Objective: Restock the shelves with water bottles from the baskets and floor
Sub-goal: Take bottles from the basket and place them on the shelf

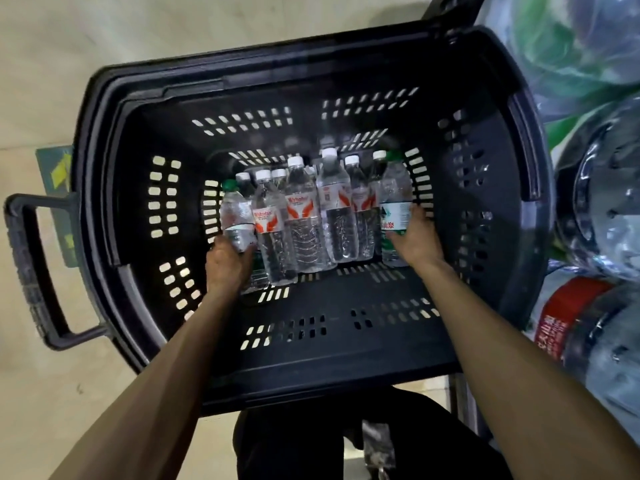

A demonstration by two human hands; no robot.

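A black slotted shopping basket (339, 362) fills the view from above, and both my arms reach down into it. On its floor lie several clear water bottles (304, 216) with white caps and orange-white labels. My left hand (227, 268) grips a green-capped bottle (235, 213) at the left end of the row. My right hand (415, 239) grips another green-capped bottle with a green-white label (394, 199) at the right end.
The basket's pull handle (31, 268) sticks out to the left over pale floor. Large water jugs (602, 202) and a red-labelled jug (568, 317) crowd the right edge. A green floor marking (57, 168) lies to the left. My dark trousers (346, 441) show below.
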